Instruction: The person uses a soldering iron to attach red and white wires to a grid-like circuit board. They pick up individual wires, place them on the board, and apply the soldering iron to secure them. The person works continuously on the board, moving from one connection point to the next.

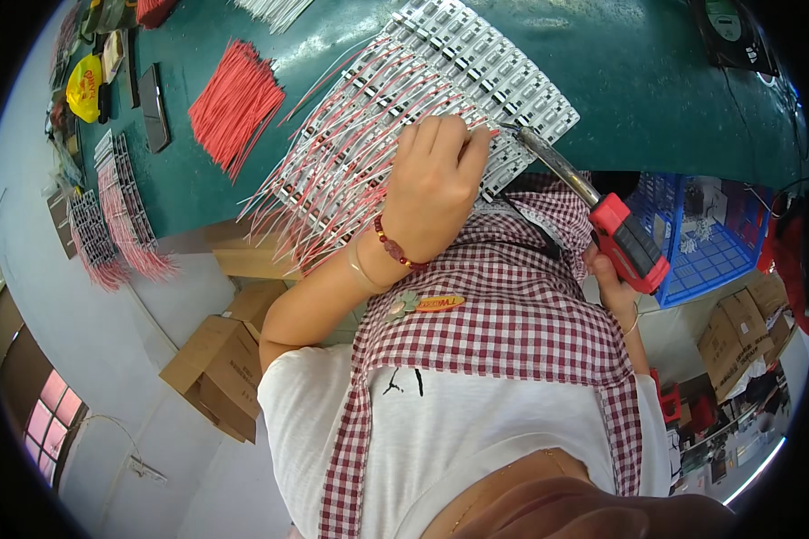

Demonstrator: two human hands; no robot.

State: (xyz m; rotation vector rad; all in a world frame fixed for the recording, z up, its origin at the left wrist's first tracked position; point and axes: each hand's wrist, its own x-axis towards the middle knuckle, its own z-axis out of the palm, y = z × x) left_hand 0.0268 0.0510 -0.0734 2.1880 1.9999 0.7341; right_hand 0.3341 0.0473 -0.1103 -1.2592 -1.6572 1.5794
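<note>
A panel of small white modules (503,63) with several red and white wires soldered across it lies on the green table (656,81). My left hand (433,184) rests on the panel with its fingers curled, pinching a thin red wire (489,133) at the fingertips. My right hand (613,286) grips the red handle of a soldering iron (627,238). The iron's metal tip reaches the panel right beside my left fingertips. A beaded bracelet sits on my left wrist.
A bundle of loose red wires (234,99) lies to the left on the table, with a dark phone (153,108) and a yellow bag (84,85) beyond. Stacks of wired panels (121,211) sit at the left edge. A blue crate (706,238) and cardboard boxes (217,364) stand below.
</note>
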